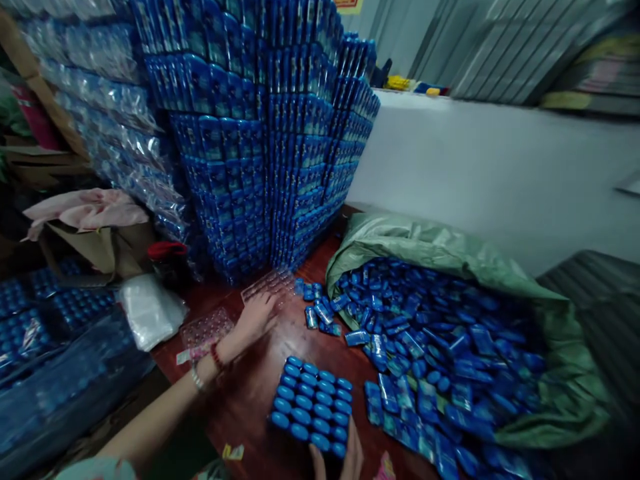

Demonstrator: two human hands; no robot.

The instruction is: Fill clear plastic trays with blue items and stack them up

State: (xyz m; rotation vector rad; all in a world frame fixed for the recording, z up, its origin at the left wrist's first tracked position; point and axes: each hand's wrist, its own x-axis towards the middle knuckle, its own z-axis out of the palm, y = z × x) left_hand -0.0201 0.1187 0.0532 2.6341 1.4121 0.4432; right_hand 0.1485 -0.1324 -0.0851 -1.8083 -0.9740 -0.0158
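A clear plastic tray filled with rows of small blue packets lies on the red-brown table in front of me. My right hand touches its near edge at the bottom of the view. My left hand reaches forward with fingers spread and rests on an empty clear blister tray. A second empty clear tray lies just left of that wrist. Loose blue packets lie scattered between the two hands.
A green sack spills a heap of blue packets over the right of the table. Tall stacks of filled blue trays rise at the back. A white plastic bag and wrapped bundles sit left. A white wall stands behind.
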